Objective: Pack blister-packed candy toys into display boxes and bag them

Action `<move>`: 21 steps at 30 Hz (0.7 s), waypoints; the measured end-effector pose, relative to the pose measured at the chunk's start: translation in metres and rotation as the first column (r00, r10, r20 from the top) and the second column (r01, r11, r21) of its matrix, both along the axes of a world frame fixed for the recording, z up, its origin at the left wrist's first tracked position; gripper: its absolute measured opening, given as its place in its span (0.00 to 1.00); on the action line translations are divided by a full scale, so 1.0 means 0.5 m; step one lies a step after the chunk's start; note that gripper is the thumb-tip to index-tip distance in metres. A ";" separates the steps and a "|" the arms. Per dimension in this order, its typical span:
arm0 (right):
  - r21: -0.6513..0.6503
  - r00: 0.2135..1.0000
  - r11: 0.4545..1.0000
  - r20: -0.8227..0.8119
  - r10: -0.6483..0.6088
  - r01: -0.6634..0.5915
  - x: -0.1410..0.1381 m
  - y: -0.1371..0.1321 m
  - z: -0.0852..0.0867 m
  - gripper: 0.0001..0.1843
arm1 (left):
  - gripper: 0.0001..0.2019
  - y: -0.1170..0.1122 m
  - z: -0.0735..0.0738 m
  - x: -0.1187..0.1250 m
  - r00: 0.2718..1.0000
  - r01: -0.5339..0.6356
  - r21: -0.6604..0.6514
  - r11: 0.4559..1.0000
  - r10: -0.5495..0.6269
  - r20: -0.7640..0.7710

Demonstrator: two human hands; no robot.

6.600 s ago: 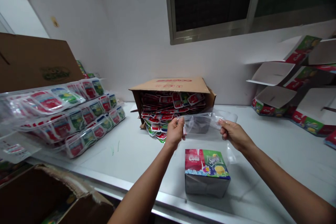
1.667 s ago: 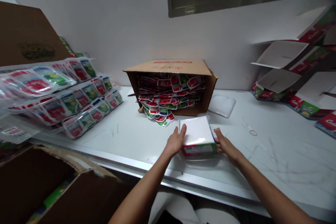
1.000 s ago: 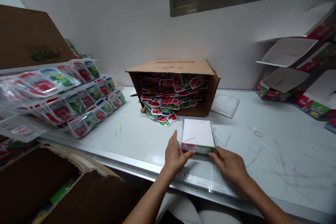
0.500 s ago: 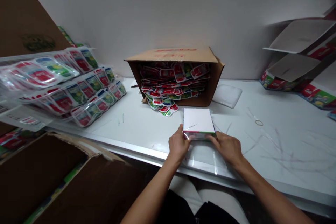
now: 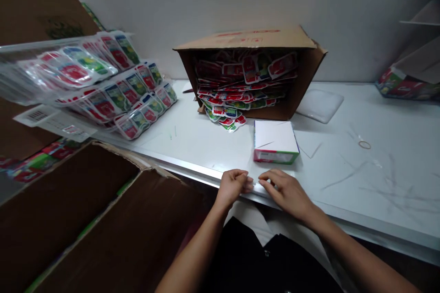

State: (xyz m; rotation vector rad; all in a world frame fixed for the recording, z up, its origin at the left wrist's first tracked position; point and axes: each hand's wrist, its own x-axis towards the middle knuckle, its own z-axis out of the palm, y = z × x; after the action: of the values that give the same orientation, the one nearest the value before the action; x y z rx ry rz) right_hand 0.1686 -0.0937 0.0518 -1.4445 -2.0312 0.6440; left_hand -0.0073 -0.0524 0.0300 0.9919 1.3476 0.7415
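A small box [image 5: 275,135] with a white top and a red-and-green front sits on the table, apparently inside a clear plastic bag [image 5: 256,169] whose loose end reaches toward me. My left hand [image 5: 235,186] is closed in a pinch at the table's front edge, on what looks like that bag's end. Close beside it, my right hand [image 5: 285,191] pinches the same clear film with thumb and forefinger. The film is hard to see between the fingertips. Neither hand touches the box itself.
Behind the small box, a cardboard carton [image 5: 247,39] lies on its side, full of red-and-green sachets [image 5: 233,96]. Clear trays of sachets [image 5: 103,96] stand at left above an open carton [image 5: 113,219]. A rubber band [image 5: 364,144] and white pouch [image 5: 319,105] lie right.
Both hands have left the sides of the small box and moved toward me, to the table edge. My view has shifted, so things appear moved within it.
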 end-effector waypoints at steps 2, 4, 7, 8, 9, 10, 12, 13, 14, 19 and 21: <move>-0.061 0.999 0.998 -0.045 0.009 -0.011 -0.030 0.012 -0.022 0.11 | 0.13 -0.005 0.006 0.000 0.994 -0.028 -0.045 0.999 0.032 0.102; -0.090 0.999 0.996 -0.051 -0.002 -0.003 -0.052 0.018 -0.037 0.10 | 0.14 -0.009 0.008 0.000 0.982 -0.065 -0.076 0.995 0.077 0.172; -0.088 0.999 0.996 0.036 -0.018 0.021 -0.072 0.017 -0.041 0.09 | 0.12 -0.013 0.002 0.002 0.961 -0.119 -0.110 0.987 0.142 0.236; -0.078 0.997 0.997 0.075 -0.018 0.024 -0.076 0.017 -0.040 0.09 | 0.11 -0.014 0.000 0.004 0.955 -0.129 -0.118 0.985 0.156 0.252; -0.068 0.994 0.997 0.109 -0.013 0.020 -0.077 0.016 -0.038 0.09 | 0.10 -0.016 -0.003 0.005 0.950 -0.137 -0.124 0.983 0.166 0.264; -0.065 0.991 0.998 0.136 -0.002 0.011 -0.077 0.017 -0.036 0.09 | 0.10 -0.017 -0.005 0.006 0.946 -0.143 -0.129 0.981 0.174 0.274; -0.074 0.987 0.997 0.158 0.034 -0.022 -0.074 0.021 -0.037 0.09 | 0.11 -0.020 -0.009 0.007 0.940 -0.152 -0.138 0.979 0.186 0.286; -0.079 0.986 0.996 0.158 0.055 -0.043 -0.071 0.024 -0.039 0.09 | 0.11 -0.021 -0.011 0.007 0.938 -0.155 -0.143 0.978 0.191 0.289; -0.076 0.985 0.995 0.156 0.077 -0.065 -0.069 0.026 -0.043 0.09 | 0.12 -0.022 -0.013 0.008 0.936 -0.157 -0.149 0.976 0.195 0.292; 0.047 0.980 0.979 0.024 0.200 -0.201 -0.074 0.017 -0.053 0.05 | 0.16 -0.020 -0.016 0.013 0.930 -0.180 -0.176 0.968 0.225 0.289; 0.006 0.970 0.976 -0.117 0.215 -0.215 -0.057 -0.003 -0.038 0.06 | 0.17 -0.019 -0.013 0.012 0.929 -0.184 -0.187 0.965 0.233 0.289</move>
State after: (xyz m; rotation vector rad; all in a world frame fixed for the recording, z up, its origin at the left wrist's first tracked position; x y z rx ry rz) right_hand 0.1401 -0.0954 0.0329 -1.1696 -2.1108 0.8060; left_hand -0.0015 -0.0620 0.0235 0.5823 1.2251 0.8965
